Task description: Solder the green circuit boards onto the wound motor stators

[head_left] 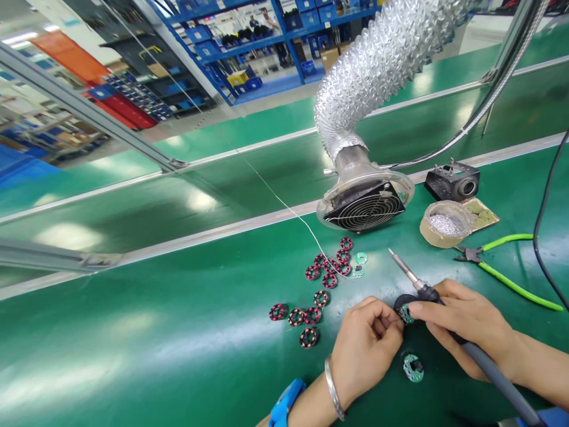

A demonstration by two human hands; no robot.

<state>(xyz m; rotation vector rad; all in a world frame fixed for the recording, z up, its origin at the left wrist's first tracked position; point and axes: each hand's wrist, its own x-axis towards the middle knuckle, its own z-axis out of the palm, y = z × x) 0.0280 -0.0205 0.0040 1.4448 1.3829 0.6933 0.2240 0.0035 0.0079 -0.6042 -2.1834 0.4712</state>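
My right hand (471, 326) grips a soldering iron (409, 273), its tip pointing up and left. The thumb and finger of that hand also touch a small round green circuit board (405, 313), which lies against a black round part (403, 300). From the other side, my left hand (367, 341) is closed, its fingertips pinched at the board's left edge; the exact contact is partly hidden. Another round circuit board (413, 367) with a black component lies below, between my hands. Several ring-shaped motor stators (312, 315) with copper or reddish windings are grouped to the left.
A fume extractor (371, 207) hangs on a silver duct behind the boards. Thin solder wire (293, 212) runs down to a green board (358, 271). At right are a tub of metal bits (444, 225), green-handled cutters (511, 279) and an iron stand (453, 179).
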